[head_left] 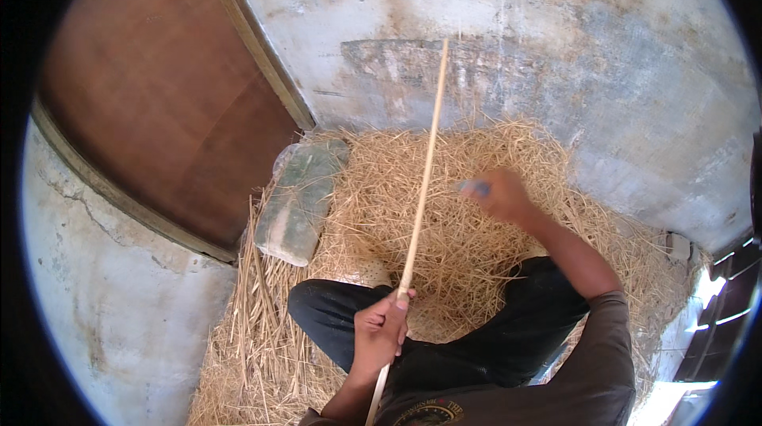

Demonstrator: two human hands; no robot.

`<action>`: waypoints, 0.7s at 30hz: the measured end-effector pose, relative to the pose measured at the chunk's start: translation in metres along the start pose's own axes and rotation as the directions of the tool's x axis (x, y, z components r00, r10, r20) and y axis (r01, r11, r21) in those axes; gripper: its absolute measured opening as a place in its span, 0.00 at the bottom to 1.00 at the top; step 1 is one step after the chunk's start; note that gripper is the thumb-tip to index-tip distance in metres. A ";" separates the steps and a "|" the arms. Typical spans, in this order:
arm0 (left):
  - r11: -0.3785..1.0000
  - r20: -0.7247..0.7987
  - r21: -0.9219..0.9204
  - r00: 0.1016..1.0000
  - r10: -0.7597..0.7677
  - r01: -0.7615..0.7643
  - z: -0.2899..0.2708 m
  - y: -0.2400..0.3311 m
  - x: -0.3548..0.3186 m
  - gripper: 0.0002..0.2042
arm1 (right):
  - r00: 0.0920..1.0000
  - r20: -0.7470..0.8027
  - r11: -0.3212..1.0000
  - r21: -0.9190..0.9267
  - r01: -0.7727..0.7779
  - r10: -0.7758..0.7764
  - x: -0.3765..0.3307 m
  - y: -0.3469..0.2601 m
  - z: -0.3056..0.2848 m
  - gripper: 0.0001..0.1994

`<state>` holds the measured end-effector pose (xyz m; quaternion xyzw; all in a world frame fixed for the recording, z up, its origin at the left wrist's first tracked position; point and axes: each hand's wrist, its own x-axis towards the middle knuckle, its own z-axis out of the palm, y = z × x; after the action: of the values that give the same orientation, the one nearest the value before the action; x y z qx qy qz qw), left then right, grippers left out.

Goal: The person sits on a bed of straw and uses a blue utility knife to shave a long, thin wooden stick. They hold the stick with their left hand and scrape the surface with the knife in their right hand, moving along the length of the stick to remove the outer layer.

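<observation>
A long, pale, thin stick (pixel 426 176), which looks like wood or cane, slants up from my lap toward the wall. My left hand (pixel 379 329) is wrapped around its lower part, with the thumb along it. The stick's lower end runs back past my left wrist. To the right of the stick and apart from it, my right hand (pixel 506 196) is closed over the straw, smeared by motion. From its fingers pokes a small blue-grey object (pixel 475 187), pointing toward the stick; its kind is too blurred to tell.
Loose straw (pixel 468 259) covers the floor around my crossed legs (pixel 476 351). A greenish stone slab (pixel 300 202) lies at the left, beside some straight stalks (pixel 258 307). A stained wall (pixel 635 93) stands ahead, and a brown door (pixel 175 85) is at the far left.
</observation>
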<state>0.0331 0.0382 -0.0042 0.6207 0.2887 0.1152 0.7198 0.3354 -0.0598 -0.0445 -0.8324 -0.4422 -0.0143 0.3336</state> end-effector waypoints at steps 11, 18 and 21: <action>0.999 -0.009 -0.041 1.000 -0.017 0.016 0.007 0.008 -0.004 0.14 | 0.992 0.084 0.987 -0.128 0.100 -0.089 -0.007 -0.056 0.014 0.37; 0.997 0.019 -0.071 0.999 -0.031 0.033 0.004 0.006 -0.009 0.13 | 0.909 0.150 0.907 -0.111 0.407 -0.390 -0.021 -0.072 0.016 0.37; 0.995 0.061 -0.090 0.997 -0.042 0.047 0.005 0.005 -0.012 0.13 | 0.991 0.042 0.992 -0.033 -0.123 0.124 0.014 -0.030 0.017 0.30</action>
<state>0.0270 0.0285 0.0046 0.5838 0.2756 0.0940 0.7579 0.3164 -0.0283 -0.0370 -0.8633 -0.3969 0.0179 0.3112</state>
